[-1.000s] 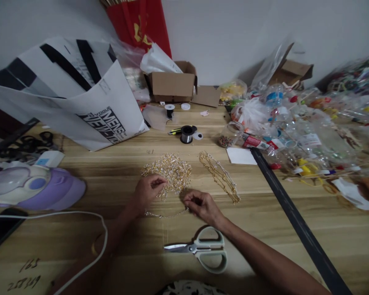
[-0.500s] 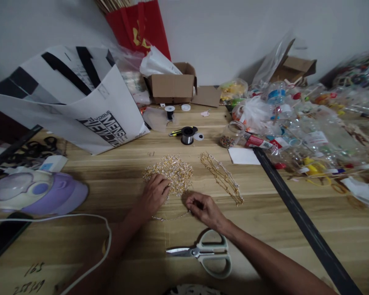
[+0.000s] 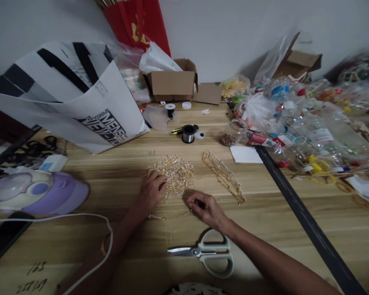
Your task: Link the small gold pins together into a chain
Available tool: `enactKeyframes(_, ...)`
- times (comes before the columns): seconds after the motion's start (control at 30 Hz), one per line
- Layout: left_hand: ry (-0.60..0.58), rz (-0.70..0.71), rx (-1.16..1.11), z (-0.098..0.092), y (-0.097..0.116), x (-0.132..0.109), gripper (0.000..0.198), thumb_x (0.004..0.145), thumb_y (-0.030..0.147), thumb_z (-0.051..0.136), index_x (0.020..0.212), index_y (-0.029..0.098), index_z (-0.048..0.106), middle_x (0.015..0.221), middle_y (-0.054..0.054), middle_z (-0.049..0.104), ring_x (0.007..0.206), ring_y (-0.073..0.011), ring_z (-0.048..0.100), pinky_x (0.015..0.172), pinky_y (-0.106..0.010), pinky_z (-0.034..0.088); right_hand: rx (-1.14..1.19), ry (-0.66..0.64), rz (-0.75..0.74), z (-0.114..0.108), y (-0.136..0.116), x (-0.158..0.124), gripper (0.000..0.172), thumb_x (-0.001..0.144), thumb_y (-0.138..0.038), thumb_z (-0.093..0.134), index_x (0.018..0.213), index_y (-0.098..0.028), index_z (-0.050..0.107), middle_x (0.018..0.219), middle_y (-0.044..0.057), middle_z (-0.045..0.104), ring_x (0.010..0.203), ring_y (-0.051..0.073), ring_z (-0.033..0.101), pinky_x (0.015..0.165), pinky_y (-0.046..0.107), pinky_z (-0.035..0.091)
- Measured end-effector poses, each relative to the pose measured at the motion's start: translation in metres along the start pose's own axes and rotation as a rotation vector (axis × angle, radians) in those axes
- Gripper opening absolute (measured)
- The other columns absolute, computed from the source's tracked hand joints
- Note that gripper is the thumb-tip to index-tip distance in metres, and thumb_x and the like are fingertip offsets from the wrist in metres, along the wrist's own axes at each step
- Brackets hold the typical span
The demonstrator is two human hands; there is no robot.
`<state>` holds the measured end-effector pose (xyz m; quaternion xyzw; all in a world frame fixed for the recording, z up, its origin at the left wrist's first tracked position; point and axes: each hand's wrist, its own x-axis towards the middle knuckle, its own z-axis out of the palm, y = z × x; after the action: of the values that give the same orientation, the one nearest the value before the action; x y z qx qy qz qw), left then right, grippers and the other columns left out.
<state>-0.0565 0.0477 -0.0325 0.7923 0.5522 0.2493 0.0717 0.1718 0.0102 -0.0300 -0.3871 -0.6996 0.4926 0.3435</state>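
Observation:
A heap of gold and clear beads [image 3: 176, 174] lies mid-table. At its left edge is my left hand [image 3: 153, 188], fingers curled together at the beads; what they pinch, if anything, is hidden. Right of the heap's lower edge, my right hand [image 3: 203, 205] pinches the end of a thin beaded chain [image 3: 169, 218]. This chain runs leftward across the wood to below my left wrist. Several gold chains [image 3: 223, 178] lie to the right of the heap. Grey-handled scissors [image 3: 199, 252] rest nearer me, blades partly apart and pointing left.
Behind the heap stand a wire spool [image 3: 188, 134], a yellow-black cutter [image 3: 176, 131] and a jar of beads [image 3: 233, 132]. A purple-and-white appliance [image 3: 46, 190] sits left, its white cable [image 3: 109, 229] crossing over my left forearm. Plastic bottles [image 3: 320, 135] crowd the right; a white bag [image 3: 110, 114] stands back left.
My left hand has shifted slightly left along the heap's edge. My right hand keeps its pinch on the chain in nearly the same place. The view has tilted slightly.

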Motion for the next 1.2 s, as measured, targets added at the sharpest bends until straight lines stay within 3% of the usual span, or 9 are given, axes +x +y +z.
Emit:
enactKeyframes(0.33,-0.013,0.053,-0.089,0.002,0.003,0.000,0.013,0.084,0.015,0.053,0.083,0.018,0.065,0.083,-0.005,0.063,0.085,-0.0199,0.052,0.082,-0.036,0.043,0.048,0.006,0.063,0.000,0.005,0.000,0.017,0.084,-0.030,0.056,0.078,-0.015,0.061,0.070,0.002,0.057,0.064,0.012,0.050,0.059,0.022,0.039)
enactKeyframes(0.6,-0.029,0.062,-0.073,0.000,0.005,0.000,0.013,0.085,0.017,0.053,0.083,0.017,0.066,0.083,-0.005,0.063,0.086,-0.0203,0.052,0.083,-0.036,0.042,0.183,0.000,0.152,0.002,0.007,-0.001,0.026,0.083,-0.039,0.058,0.075,-0.015,0.059,0.065,0.000,0.053,0.050,0.008,0.047,0.048,0.019,0.038)
enactKeyframes(1.2,-0.016,0.052,-0.131,-0.004,0.004,0.000,0.014,0.084,0.018,0.056,0.072,0.018,0.063,0.076,-0.003,0.063,0.081,-0.0182,0.052,0.079,-0.032,0.042,0.144,0.010,0.205,0.003,0.006,0.000,0.028,0.085,-0.041,0.055,0.074,-0.016,0.054,0.058,-0.003,0.050,0.045,0.007,0.047,0.046,0.019,0.037)
